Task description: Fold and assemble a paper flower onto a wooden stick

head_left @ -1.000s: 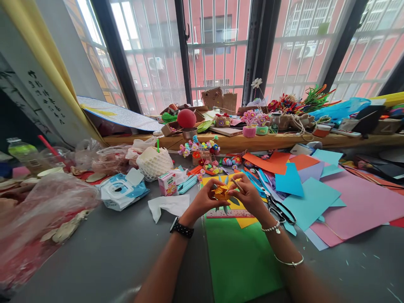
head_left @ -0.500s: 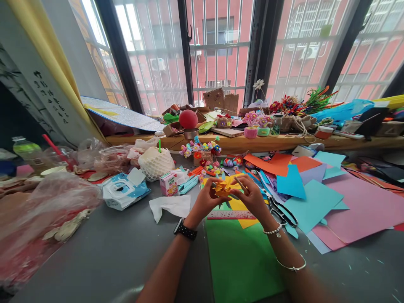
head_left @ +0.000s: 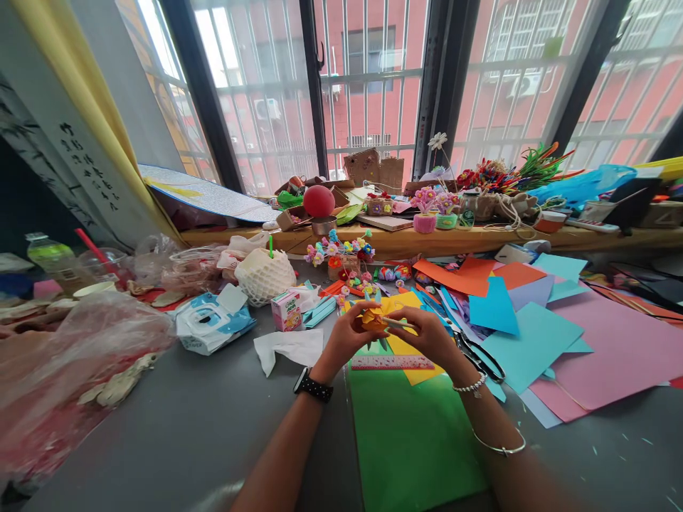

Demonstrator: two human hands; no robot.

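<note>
Above the front of the work area, my left hand [head_left: 346,340] is closed around a small yellow-orange paper flower [head_left: 372,320] with folded petals. My right hand [head_left: 430,333] pinches a thin pale stick [head_left: 399,323]; its tip meets the flower's right side. Fingers partly hide the flower, and the stick's exact kind is unclear. Under the hands lie yellow paper sheets [head_left: 421,374] and a pink patterned ruler [head_left: 392,363]. A large green sheet [head_left: 419,441] spreads nearer to me. Black-handled scissors [head_left: 483,359] rest beside my right wrist.
Blue, orange and pink paper sheets [head_left: 624,341] cover the right side. To the left are a wipes pack [head_left: 210,323], a small pink box [head_left: 287,311], a white tissue [head_left: 291,348] and plastic bags [head_left: 107,334]. Colourful handmade flowers [head_left: 341,252] stand near the sill.
My right hand has turned, so the stick, earlier slanting upward, now lies nearly level with its tip at the flower. My left hand keeps hold of the flower, which has tilted slightly.
</note>
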